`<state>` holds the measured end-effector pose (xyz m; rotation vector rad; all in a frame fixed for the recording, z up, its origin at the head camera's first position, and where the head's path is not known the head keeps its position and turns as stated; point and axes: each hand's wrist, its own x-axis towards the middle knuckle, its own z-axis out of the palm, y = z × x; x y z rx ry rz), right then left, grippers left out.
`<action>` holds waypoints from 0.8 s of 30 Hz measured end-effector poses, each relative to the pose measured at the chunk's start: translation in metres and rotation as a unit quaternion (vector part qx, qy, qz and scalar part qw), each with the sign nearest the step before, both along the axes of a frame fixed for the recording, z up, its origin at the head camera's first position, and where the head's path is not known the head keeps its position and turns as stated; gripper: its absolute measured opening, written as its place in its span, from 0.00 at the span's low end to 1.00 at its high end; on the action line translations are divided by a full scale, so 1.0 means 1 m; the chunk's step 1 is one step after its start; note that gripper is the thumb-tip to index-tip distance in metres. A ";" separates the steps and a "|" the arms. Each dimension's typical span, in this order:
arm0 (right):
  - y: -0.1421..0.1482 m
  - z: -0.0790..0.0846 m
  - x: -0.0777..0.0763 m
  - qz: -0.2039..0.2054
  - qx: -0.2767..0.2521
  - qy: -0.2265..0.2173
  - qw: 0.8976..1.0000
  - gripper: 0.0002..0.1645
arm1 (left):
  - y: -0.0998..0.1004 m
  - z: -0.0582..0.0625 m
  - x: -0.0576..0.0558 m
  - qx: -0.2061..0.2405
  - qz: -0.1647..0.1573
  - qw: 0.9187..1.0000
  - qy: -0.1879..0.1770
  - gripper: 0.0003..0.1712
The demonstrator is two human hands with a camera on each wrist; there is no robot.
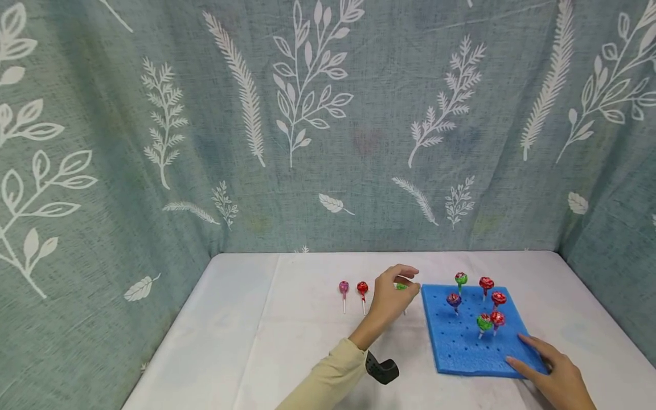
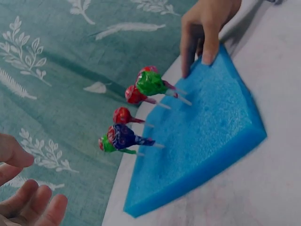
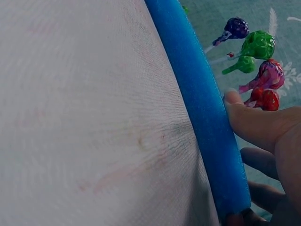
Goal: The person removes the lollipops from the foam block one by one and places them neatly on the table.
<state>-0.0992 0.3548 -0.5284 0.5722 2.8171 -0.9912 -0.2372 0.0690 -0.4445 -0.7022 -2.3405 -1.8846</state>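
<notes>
My left hand [image 1: 392, 293] is over a green-wrapped lollipop [image 1: 401, 286] lying on the table, its fingers partly covering it. In the left wrist view, the fingers [image 2: 28, 200] stand apart with a gap between them. My right hand [image 1: 556, 370] rests on the near right corner of a blue foam board [image 1: 461, 356], thumb and forefinger spread on its top. Several lollipops stand upright in the board, including a purple one [image 1: 454, 299], a green one [image 1: 484, 323] and a red one [image 1: 486, 282].
Left of my left hand, a pink-purple lollipop [image 1: 344, 287] and a red lollipop [image 1: 362, 287] lie on the white table [image 1: 287, 353]. Rows of small holes mark the board. A black wrist camera [image 1: 381, 370] sits by the left sleeve. A green leaf-patterned curtain [image 1: 369, 171] encloses the table's back and sides.
</notes>
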 end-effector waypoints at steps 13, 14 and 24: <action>0.004 -0.001 -0.001 0.004 0.001 -0.001 1.000 0.62 | 0.031 -0.011 0.006 0.017 0.007 1.000 -0.021 0.12; 0.004 -0.002 -0.001 0.003 0.001 0.000 1.000 0.62 | 0.033 -0.012 0.007 0.018 0.006 1.000 -0.021 0.12; 0.007 -0.009 -0.005 -0.003 -0.003 0.012 1.000 0.63 | 0.050 -0.026 0.010 0.036 -0.003 0.999 -0.019 0.13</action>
